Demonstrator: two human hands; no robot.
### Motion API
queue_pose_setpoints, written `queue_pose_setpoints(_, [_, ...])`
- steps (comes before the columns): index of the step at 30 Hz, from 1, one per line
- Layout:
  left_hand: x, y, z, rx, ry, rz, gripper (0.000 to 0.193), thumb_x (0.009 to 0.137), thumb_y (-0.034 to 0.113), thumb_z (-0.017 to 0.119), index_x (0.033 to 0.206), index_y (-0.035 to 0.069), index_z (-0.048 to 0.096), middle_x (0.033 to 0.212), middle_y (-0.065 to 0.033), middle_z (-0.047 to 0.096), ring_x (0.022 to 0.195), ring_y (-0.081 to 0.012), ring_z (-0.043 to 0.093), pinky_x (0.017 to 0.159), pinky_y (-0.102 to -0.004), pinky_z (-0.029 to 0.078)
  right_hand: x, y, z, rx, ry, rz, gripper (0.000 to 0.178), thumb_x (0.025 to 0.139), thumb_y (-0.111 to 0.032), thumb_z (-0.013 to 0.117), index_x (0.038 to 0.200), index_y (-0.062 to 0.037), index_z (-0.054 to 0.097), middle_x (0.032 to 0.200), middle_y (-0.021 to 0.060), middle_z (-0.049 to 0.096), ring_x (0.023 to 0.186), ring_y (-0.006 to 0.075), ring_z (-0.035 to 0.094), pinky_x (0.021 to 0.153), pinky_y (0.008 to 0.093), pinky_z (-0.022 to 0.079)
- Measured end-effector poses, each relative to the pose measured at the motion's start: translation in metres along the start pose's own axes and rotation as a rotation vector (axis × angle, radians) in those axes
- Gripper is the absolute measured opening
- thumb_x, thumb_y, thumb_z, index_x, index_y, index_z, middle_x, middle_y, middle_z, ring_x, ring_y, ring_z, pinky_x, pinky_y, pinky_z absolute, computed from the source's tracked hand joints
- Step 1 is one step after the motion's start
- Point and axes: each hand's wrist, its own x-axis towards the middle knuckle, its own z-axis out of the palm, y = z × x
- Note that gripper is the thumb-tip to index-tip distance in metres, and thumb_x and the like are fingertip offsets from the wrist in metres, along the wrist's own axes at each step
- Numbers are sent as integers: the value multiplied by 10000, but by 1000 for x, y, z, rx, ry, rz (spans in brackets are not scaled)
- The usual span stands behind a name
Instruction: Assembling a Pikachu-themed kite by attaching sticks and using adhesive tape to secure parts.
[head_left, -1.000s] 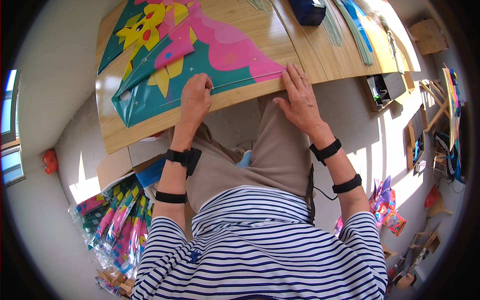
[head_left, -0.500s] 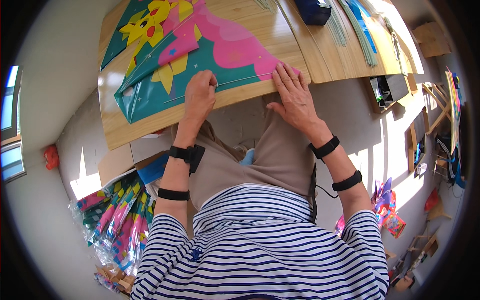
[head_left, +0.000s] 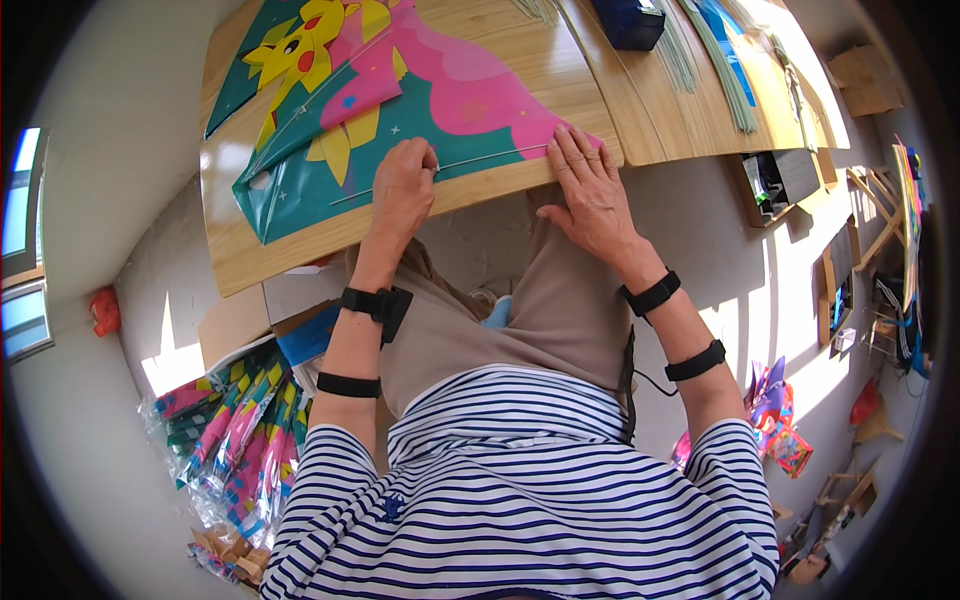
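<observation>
A kite (head_left: 470, 90) of thin pink and green sheet with a yellow cartoon figure lies on the wooden table (head_left: 240, 270), its left part folded over. Along its near edge runs a thin pale rod (head_left: 490, 162). My left hand (head_left: 404, 185) is closed around the middle of this rod, fingers curled and thumb pressed to the index finger; the fingertips are partly hidden. My right hand (head_left: 588, 185) lies flat on the kite's right corner with fingers stretched out, beside the rod's right end. A second thin rod (head_left: 320, 98) crosses the folded part diagonally.
A dark blue box (head_left: 628, 25) and bundles of thin pale rods (head_left: 718, 75) lie on the table's right section. Bagged kites (head_left: 235, 430) fill the floor at my left beside an open carton (head_left: 235, 325). Boxes (head_left: 770, 185) stand beyond the table's right edge.
Almost nothing differs. The table and kite sit very slightly further right in the picture, and both hands keep their places on the kite.
</observation>
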Motion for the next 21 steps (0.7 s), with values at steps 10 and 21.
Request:
queue_pose_setpoints(10, [0,0,0,-3,3,-11,85,785,-40,545,837,25,530,816,-154,574,820,-368,574,724,-478,451,0,0,0,16,-2,5,954,750,-301,812,1531,-26,338,1623,128,281,1525,296,205,1228,487,167])
queue_pose_setpoints(21, [1,0,0,-46,-5,-21,107,774,-54,554,849,20,535,820,-156,576,827,-371,578,723,-477,453,0,0,-1,11,-4,5,950,741,-302,816,1521,-18,353,1620,130,287,1523,295,209,1234,486,163])
